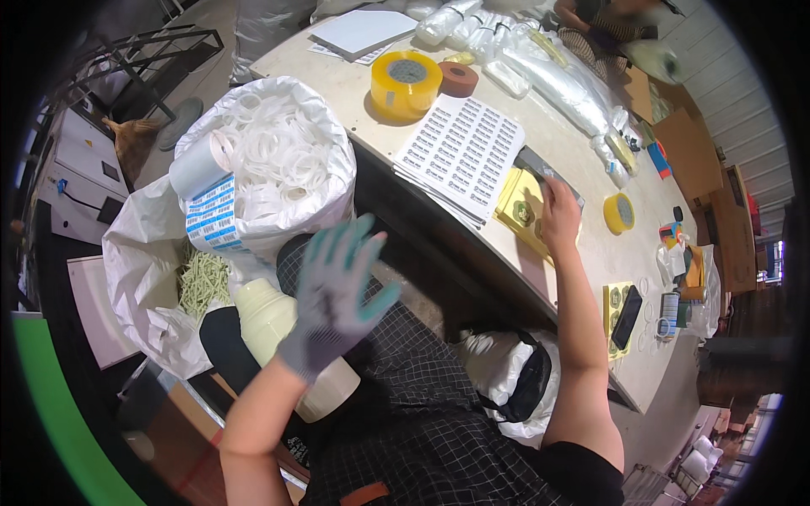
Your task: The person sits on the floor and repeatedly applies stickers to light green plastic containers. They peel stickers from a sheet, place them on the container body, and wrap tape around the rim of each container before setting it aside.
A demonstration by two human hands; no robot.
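My left hand [337,282], in a grey glove with green fingertips, is raised above my lap with its fingers spread and nothing in them. Beneath it a cream-coloured cylindrical piece [266,316], stepped at one end, lies slanted and is partly covered by the glove. At the table's near edge my bare right hand [561,215] has its fingers curled together beside yellow sticker sheets [519,207] with round dark prints. A dark grey bar-like object [533,162] lies against its fingertips. What the right fingers pinch is hidden.
A white sack [337,160] full of clear rings stands left, with a label roll [201,169] on it. Another sack [139,270] holds pale green sticks. On the table [591,244] are printed label sheets [460,156], tape rolls [405,84], plastic-wrapped bundles [548,80] and a phone [627,318].
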